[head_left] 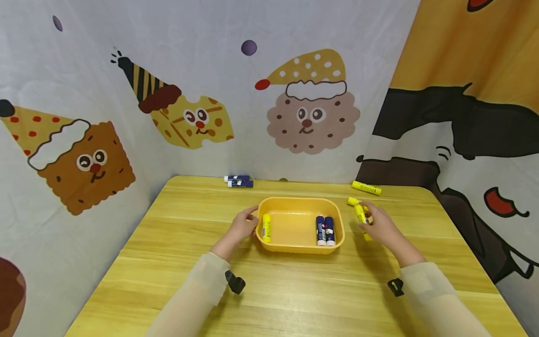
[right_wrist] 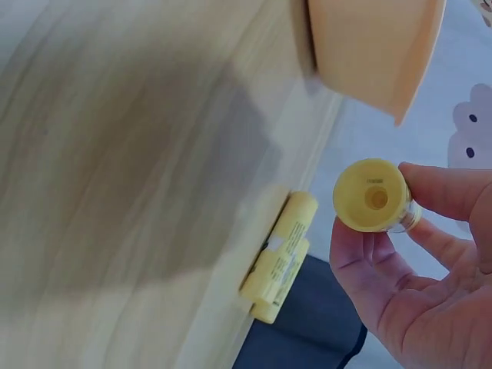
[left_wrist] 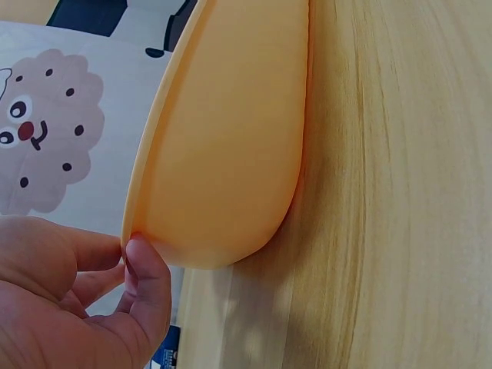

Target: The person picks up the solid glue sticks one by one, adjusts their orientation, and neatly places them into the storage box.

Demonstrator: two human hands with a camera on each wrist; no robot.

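Observation:
My left hand (head_left: pixel 245 224) pinches the rim of a light orange plastic bin (head_left: pixel 294 248) at its left end; thumb and fingers meet on the rim in the left wrist view. Inside the bin, a yellow glue stick (head_left: pixel 266 228) lies at the left and two dark blue glue sticks with white ends (head_left: pixel 325 230) lie side by side at the right. Right of the bin, my right hand (head_left: pixel 380 224) holds another yellow glue stick (right_wrist: pixel 372 195) between thumb and fingers, its hollow round end facing the right wrist camera. Beyond it lies a yellow glue stick (head_left: pixel 353 201), partly hidden by the hand.
Two dark blue glue sticks (head_left: pixel 239 181) lie at the table's back edge, left of the bin. One more yellow glue stick (head_left: pixel 366 188) lies at the back right. A printed cloth (head_left: pixel 202 37) hangs behind the wooden table (head_left: pixel 294 299).

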